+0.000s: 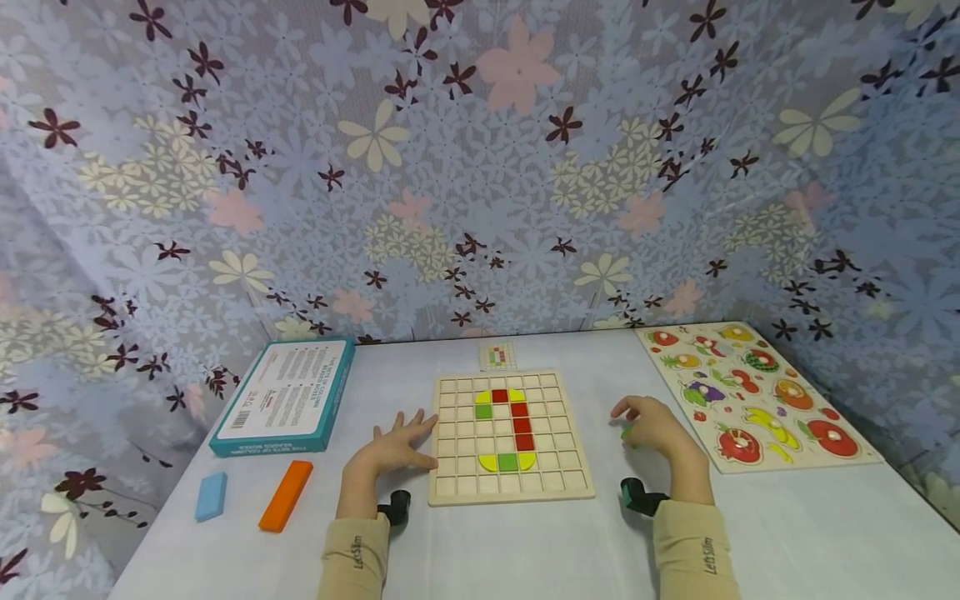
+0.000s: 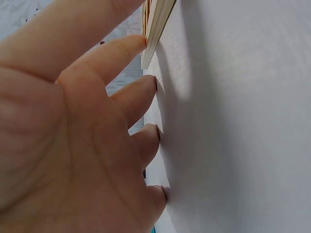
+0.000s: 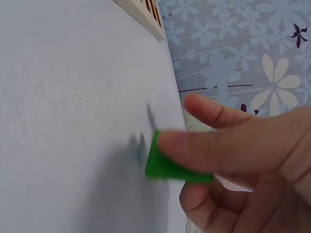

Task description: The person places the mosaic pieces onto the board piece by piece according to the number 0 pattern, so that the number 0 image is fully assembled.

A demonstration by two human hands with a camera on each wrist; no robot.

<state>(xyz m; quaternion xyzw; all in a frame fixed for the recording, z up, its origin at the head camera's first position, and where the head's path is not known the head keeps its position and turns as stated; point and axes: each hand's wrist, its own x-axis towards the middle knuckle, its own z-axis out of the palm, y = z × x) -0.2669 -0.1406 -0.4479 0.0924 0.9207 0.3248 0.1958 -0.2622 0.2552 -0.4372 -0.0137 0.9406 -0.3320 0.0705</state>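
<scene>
A wooden grid board [image 1: 462,487] lies flat in the middle of the table, in the head view. Red squares [image 1: 522,423], green squares [image 1: 507,462] and yellow rounded corner pieces [image 1: 488,462] fill some of its cells. My left hand [image 1: 390,447] rests at the board's left edge with fingers spread; in the left wrist view a fingertip [image 2: 138,43] meets the edge and other fingertips touch the table. To the right of the board, my right hand [image 1: 657,427] pinches a green tile [image 3: 163,167] between thumb and fingers, just above the tabletop.
Behind the board is a small pattern card [image 1: 498,357]. A teal box [image 1: 285,392], a blue block [image 1: 212,497] and an orange block [image 1: 286,497] lie on the left. On the right lies a fruit puzzle board [image 1: 757,400]. A floral cloth [image 1: 480,167] hangs behind the table.
</scene>
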